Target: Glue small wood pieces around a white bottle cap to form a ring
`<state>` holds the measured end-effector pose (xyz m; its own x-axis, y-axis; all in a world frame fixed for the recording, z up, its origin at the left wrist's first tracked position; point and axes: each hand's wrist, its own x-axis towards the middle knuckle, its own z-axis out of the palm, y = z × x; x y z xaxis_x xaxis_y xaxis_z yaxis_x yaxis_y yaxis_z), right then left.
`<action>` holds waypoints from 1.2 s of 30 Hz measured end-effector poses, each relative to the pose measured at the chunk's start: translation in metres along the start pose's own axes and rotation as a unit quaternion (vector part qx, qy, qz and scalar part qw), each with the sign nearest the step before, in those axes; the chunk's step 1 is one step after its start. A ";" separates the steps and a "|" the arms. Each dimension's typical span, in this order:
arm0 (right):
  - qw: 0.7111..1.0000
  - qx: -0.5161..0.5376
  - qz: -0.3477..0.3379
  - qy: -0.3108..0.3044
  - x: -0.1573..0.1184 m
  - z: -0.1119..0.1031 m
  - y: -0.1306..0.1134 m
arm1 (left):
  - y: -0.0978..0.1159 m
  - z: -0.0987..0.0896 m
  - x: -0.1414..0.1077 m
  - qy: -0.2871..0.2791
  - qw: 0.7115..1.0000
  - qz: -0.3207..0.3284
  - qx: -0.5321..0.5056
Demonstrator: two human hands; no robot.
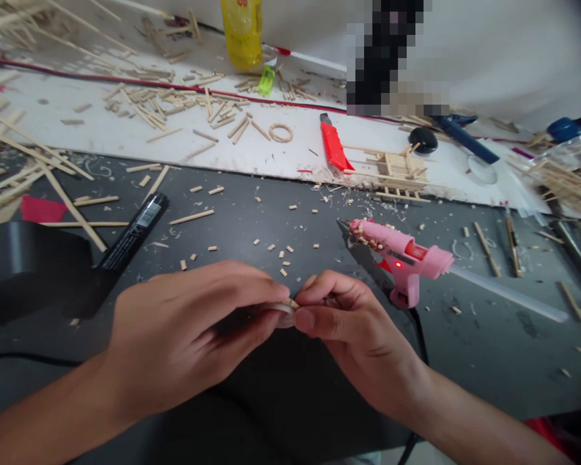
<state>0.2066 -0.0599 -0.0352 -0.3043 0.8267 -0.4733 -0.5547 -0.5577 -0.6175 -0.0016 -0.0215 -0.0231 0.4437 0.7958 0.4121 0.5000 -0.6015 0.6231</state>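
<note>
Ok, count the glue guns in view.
1: the pink glue gun, lying on the dark table just beyond the right hand, to its right. The heaped sticks at the edges may hide another.

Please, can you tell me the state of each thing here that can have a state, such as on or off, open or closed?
Glue gun: red light lit, lying down
Glue stick: partly in gun's back
Knife: lying down, blade unclear
Bottle: holds yellow liquid, top not visible
Marker: lying down, cap unclear
Wood ring: lying flat
Left hand: closed on small pale piece
Right hand: pinching at same piece
</note>
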 end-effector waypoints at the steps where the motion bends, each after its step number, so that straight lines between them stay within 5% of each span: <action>1: 1.000 0.001 0.002 0.000 0.000 0.000 0.000 | 0.000 0.000 -0.001 -0.003 1.000 0.000 0.005; 7: 0.999 -0.038 -0.002 0.002 0.002 -0.001 -0.005 | -0.001 -0.003 -0.004 -0.022 0.999 -0.002 0.022; 17: 0.970 -0.211 -0.123 0.020 -0.001 0.006 -0.013 | 0.000 -0.002 -0.001 -0.020 0.999 0.008 0.037; 28: 0.963 -0.238 -0.124 0.032 -0.003 0.005 -0.012 | -0.002 0.002 -0.007 -0.019 0.999 -0.023 0.032; 36: 0.956 -0.261 -0.134 0.026 -0.003 0.005 -0.015 | 0.000 -0.001 -0.011 -0.029 0.996 0.013 0.086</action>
<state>0.2121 -0.0538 -0.0213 -0.1595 0.9480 -0.2755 -0.1420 -0.2982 -0.9439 -0.0070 -0.0302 -0.0270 0.4980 0.7772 0.3846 0.6057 -0.6292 0.4871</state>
